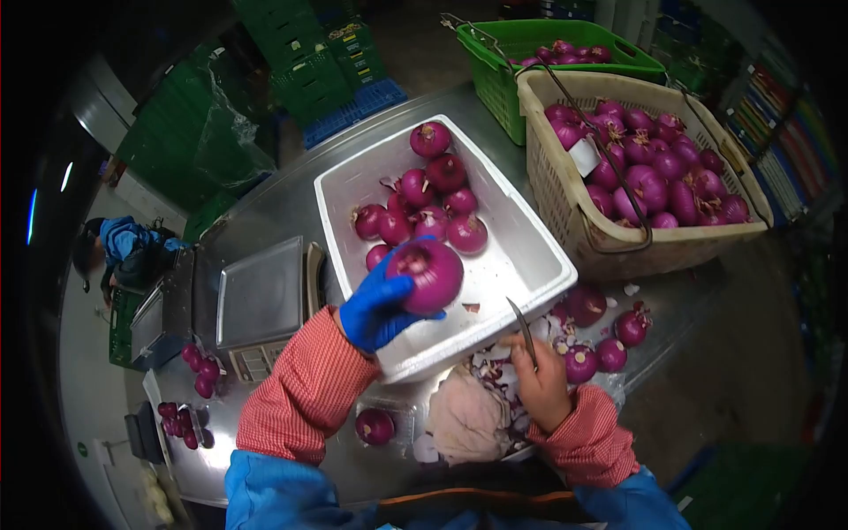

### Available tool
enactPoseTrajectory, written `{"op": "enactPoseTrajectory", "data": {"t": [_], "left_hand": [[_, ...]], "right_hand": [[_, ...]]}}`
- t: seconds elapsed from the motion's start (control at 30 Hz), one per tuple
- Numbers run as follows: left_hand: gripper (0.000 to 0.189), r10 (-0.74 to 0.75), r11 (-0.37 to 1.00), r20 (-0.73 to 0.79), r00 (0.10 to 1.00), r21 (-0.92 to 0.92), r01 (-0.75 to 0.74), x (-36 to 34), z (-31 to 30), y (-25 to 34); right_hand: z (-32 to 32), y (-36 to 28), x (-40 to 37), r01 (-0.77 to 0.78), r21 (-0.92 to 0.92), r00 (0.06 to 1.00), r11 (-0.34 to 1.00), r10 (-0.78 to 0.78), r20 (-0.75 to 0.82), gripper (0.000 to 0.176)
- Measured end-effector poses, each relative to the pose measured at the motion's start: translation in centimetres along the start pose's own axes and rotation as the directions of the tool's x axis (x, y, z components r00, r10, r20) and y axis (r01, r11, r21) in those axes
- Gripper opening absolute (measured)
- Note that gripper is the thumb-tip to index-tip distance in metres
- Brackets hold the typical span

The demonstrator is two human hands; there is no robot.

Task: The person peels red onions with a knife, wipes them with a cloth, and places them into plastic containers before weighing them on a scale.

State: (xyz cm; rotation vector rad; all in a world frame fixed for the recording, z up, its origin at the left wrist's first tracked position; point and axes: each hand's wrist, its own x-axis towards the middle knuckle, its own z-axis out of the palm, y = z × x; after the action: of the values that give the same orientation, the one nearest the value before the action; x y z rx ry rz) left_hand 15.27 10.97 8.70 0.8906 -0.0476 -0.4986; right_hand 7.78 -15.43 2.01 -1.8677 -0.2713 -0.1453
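Observation:
A large red onion (430, 276) rests in my left hand (375, 305), which wears a blue glove and has its fingers wrapped round it. They are over the near left part of a white foam box (530, 247) that holds several red onions. My right hand (541, 384), bare, grips a small knife (523, 329), its blade pointing up and away beside the box's near edge. A crumpled pale cloth (465, 415) lies left of my right hand, among onion skins and trimmings. One red onion (375, 426) sits on the table below my left forearm.
A beige crate (556, 190) full of red onions stands at the right, with a green crate (496, 84) behind it. Loose onions (581, 363) lie right of the knife. At the left are a weighing scale (261, 291) and bagged onions (203, 371). Farther left is another person (132, 247).

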Motion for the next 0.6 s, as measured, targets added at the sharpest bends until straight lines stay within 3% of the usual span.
{"op": "enactPoseTrajectory", "data": {"t": [0.1, 0.17, 0.27, 0.4, 0.6], "left_hand": [[0.080, -0.004, 0.993, 0.007, 1.000, 0.120, 0.003, -3.1, 3.1, -2.1], [0.079, 0.146, 0.912, -0.002, 0.989, 0.388, -0.134, -4.2, 3.7, -4.0], [0.077, 0.147, 0.861, 0.035, 0.989, 0.488, -0.145, -5.8, 4.9, -5.7], [0.074, 0.031, 0.772, 0.040, 0.999, 0.634, -0.049, -7.3, 6.1, -7.2], [0.073, 0.049, 0.805, 0.001, 0.999, 0.592, -0.040, -8.6, 7.7, -8.3]], "right_hand": [[-1.9, -2.8, 0.7, 0.229, -0.233, 0.973, 0.945, -0.227, 0.037, 0.026], [-2.9, -4.7, 0.5, 0.354, -0.383, 0.935, 0.853, -0.335, 0.118, 0.032], [-3.4, -5.6, -0.4, 0.495, -0.541, 0.865, 0.680, -0.448, 0.228, 0.036], [-3.5, -5.0, -1.6, 0.537, -0.587, 0.840, 0.606, -0.451, 0.303, 0.032], [-4.1, -2.2, -3.4, 0.494, -0.614, 0.862, 0.616, -0.437, 0.255, 0.035]]}}
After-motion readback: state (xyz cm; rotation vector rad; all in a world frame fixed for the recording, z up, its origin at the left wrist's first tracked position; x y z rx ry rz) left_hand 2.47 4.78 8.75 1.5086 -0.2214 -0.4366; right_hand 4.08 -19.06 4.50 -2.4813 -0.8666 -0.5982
